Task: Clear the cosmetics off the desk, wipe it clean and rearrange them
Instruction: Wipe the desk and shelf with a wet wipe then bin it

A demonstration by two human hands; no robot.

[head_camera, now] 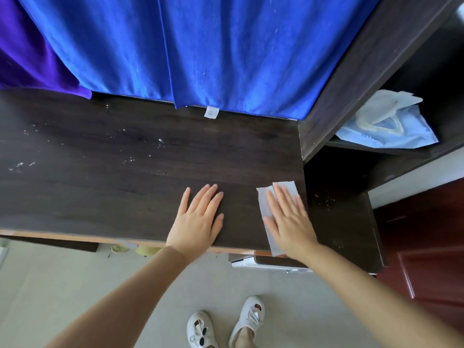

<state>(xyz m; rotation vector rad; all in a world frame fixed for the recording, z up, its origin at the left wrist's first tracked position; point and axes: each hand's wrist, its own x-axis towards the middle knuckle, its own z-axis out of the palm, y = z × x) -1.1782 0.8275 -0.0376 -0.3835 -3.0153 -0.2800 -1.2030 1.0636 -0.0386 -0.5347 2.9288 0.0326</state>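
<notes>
Desk (100,187): two flat hands, right hand (288,222) (pressing) one wipe (263,199)

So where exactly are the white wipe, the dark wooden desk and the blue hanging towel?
white wipe (264,202): head view, bare corner left of the fingers.
dark wooden desk (100,187): head view, bare top surface.
blue hanging towel (226,51): head view, middle of the cloth.

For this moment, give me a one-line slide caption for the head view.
Right hand presses a white wipe flat on the dark desk; left hand rests flat beside it.
</notes>
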